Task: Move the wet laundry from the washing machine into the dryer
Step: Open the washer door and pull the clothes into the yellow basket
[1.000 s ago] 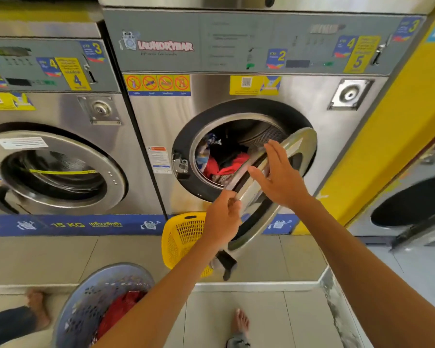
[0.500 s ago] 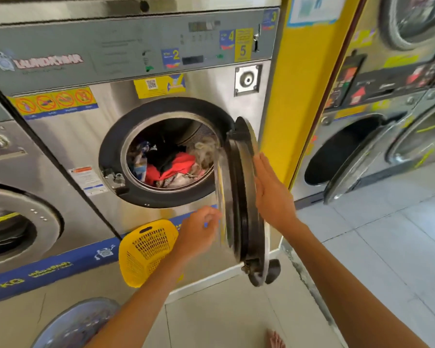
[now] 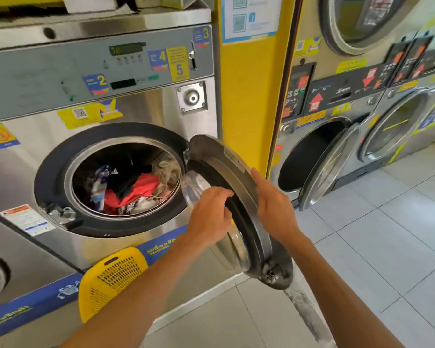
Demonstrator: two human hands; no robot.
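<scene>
The steel washing machine [image 3: 146, 109] stands with its round door [image 3: 232, 167] swung out to the right. Wet laundry [image 3: 136, 189], red, black, white and blue pieces, lies heaped in the drum. My left hand [image 3: 209, 214] is on the door's inner side, fingers curled onto its black seal and glass. My right hand [image 3: 274, 207] lies flat with straight fingers on the door's outer metal rim. To the right, past a yellow pillar, a dryer [image 3: 309, 156] shows a dark drum, its door [image 3: 330, 167] hanging open.
A yellow perforated basket [image 3: 111, 280] leans against the washer's blue base strip below the drum. A raised tiled step runs under the washers. More dryers [image 3: 397, 126] line the right wall. Pale floor tiles [image 3: 377, 247] spread between the machines.
The washer door has swung further open, from half open to wide out on the right. Both hands followed it, and my view turned right, bringing the dryers in and losing the grey basket.
</scene>
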